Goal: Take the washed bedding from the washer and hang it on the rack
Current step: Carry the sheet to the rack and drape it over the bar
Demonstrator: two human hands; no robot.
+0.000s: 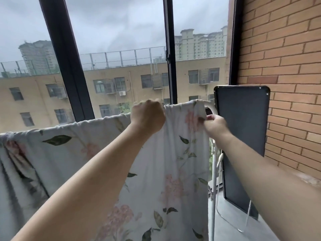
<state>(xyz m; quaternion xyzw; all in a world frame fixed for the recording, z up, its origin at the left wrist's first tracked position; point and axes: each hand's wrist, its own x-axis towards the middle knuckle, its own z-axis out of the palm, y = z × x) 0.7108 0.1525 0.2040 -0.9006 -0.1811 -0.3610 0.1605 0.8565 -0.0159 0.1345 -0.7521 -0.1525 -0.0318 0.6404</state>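
Observation:
A pale floral bed sheet (173,153), printed with pink flowers and green leaves, hangs draped over the top bar of a white drying rack (214,171). The bar itself is hidden under the cloth; only the rack's white upright and curved end show at the right. My left hand (147,117) is a fist gripping the sheet at its top fold. My right hand (214,125) pinches the sheet's right edge just below the bar's end. No washer is in view.
A dark-framed window (69,75) runs behind the rack, with buildings outside. A dark flat panel (243,136) leans against the brick wall (286,66) right of the rack. A grey ledge (225,223) lies below.

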